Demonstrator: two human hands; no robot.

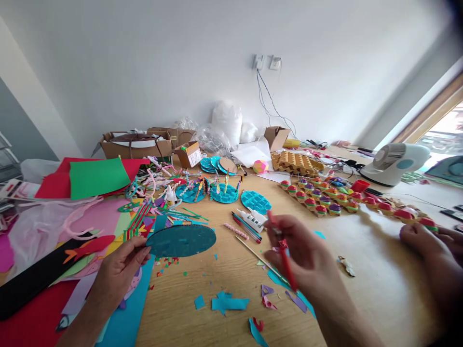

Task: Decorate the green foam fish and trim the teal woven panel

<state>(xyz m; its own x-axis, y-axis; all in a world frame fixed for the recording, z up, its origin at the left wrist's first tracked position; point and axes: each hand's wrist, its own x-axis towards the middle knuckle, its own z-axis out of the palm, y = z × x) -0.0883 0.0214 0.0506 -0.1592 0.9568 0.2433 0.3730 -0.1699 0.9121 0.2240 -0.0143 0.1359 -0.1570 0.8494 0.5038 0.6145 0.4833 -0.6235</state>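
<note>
My left hand pinches the left edge of a dark teal disc, held flat over the table. My right hand is closed around a slim red tool with a small metal part; blur hides its exact kind. White glue bottles and several pens lie beyond the right hand. Below the disc are blue paper scraps. Farther back stand blue woven discs, some with twisted colourful strips rising from them.
Another person's hand touches painted egg-carton strips at the right. Coloured sheets and pipe cleaners crowd the left. Cardboard boxes line the wall, and a white fan stands at the back right.
</note>
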